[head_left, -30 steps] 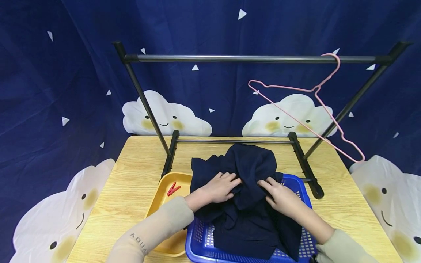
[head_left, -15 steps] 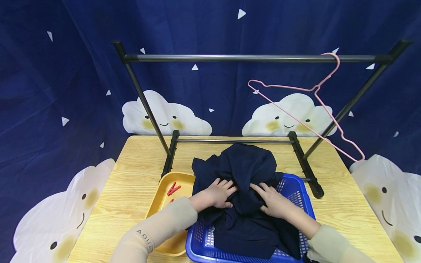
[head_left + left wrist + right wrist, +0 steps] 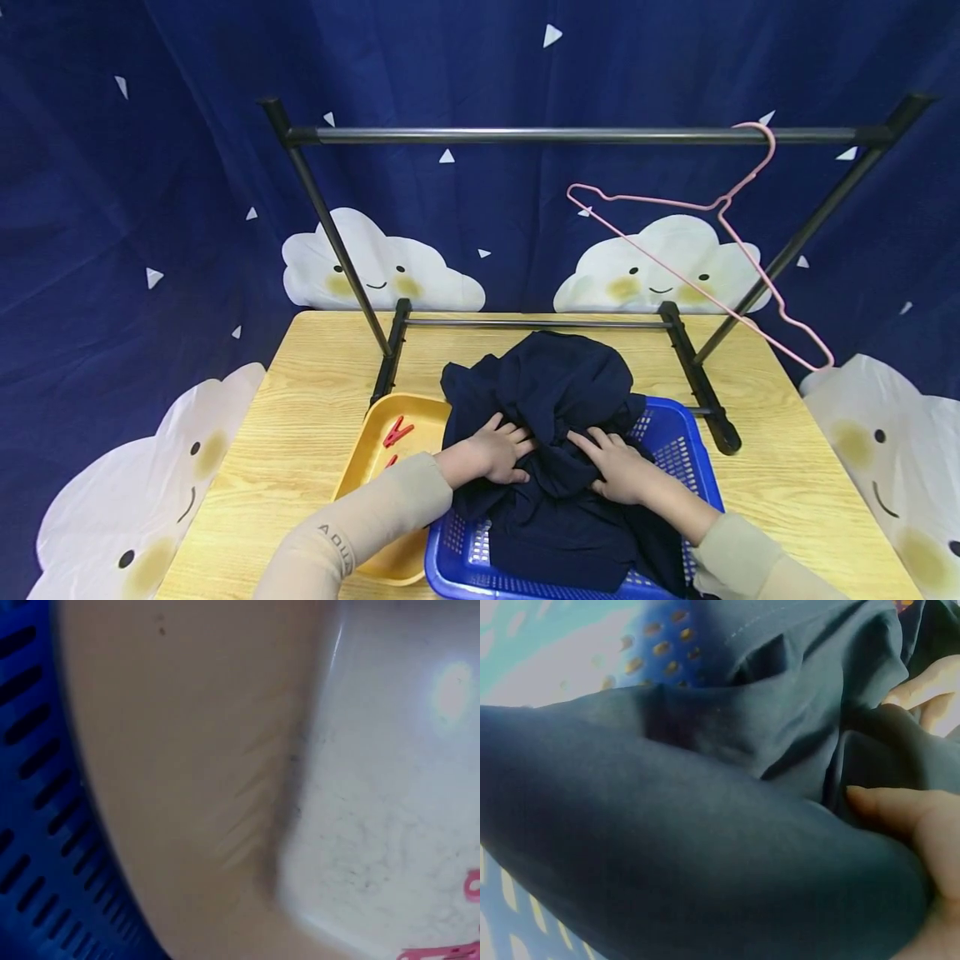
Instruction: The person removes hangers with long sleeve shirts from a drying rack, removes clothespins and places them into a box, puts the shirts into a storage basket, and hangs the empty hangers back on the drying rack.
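Observation:
A rumpled dark navy garment (image 3: 562,383) lies heaped in a blue perforated basket (image 3: 697,467), spilling over its far rim. My left hand (image 3: 498,450) rests on the left part of the cloth, its fingers spread. The fingers of my right hand (image 3: 618,467) reach leftward onto the garment's middle, with the thumb apart from them. In the right wrist view, my right hand's thumb (image 3: 885,806) lies against a fold of the garment (image 3: 705,847). The left wrist view shows the basket's side (image 3: 37,787) but no left-hand fingers.
A yellow tray (image 3: 360,450) with red clothespins (image 3: 397,431) stands left of the basket. Behind stands a black rack (image 3: 510,136) with a pink hanger (image 3: 675,202) on its bar. The wooden table (image 3: 247,475) extends on both sides.
Both hands have shifted slightly toward the near side over the cloth, and the right hand also moved left. The heap has bunched up a little, moving off the tray's corner.

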The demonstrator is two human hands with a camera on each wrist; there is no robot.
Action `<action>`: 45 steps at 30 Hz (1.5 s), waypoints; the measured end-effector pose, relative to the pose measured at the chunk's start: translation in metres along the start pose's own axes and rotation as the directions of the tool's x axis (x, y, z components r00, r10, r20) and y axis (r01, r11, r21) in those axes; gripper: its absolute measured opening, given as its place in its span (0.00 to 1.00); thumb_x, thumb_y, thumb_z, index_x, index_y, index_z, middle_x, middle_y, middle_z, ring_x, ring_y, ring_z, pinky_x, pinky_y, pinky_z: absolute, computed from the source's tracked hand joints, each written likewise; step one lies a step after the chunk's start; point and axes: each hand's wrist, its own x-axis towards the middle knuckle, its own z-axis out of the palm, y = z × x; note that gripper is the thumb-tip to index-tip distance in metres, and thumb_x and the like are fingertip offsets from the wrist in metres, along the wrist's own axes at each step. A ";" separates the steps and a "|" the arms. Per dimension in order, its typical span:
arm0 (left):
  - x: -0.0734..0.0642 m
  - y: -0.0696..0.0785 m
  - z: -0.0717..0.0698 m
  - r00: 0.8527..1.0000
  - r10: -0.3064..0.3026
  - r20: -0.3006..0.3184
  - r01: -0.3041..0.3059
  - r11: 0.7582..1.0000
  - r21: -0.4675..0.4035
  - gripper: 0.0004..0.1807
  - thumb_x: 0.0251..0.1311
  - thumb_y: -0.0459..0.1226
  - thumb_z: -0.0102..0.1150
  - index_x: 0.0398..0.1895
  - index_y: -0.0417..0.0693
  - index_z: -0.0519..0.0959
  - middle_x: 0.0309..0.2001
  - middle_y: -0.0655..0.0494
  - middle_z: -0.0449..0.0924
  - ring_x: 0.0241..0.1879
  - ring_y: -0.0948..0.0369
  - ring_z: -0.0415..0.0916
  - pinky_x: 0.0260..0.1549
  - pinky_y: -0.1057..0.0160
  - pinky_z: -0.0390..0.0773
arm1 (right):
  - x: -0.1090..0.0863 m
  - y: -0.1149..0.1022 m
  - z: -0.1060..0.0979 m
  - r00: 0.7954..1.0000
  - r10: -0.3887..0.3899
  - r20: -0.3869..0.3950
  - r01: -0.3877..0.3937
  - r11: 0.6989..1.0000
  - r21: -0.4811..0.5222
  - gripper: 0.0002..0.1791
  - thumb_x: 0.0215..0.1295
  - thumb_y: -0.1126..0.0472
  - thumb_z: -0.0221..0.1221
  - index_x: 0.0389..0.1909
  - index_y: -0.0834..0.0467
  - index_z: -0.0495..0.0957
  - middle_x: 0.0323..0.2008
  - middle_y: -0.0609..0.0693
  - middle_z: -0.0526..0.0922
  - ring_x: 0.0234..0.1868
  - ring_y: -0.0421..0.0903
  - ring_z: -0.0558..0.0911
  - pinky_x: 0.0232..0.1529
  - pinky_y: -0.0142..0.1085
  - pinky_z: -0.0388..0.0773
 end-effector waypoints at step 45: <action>-0.025 -0.077 -0.057 0.804 -0.532 -0.266 0.298 0.747 -0.594 0.33 0.64 0.57 0.40 0.65 0.48 0.60 0.62 0.43 0.61 0.59 0.43 0.59 0.54 0.45 0.59 | 0.008 0.012 -0.088 0.928 0.107 -0.357 -0.094 0.994 0.056 0.30 0.62 0.56 0.56 0.63 0.63 0.61 0.53 0.70 0.67 0.51 0.68 0.70 0.47 0.59 0.67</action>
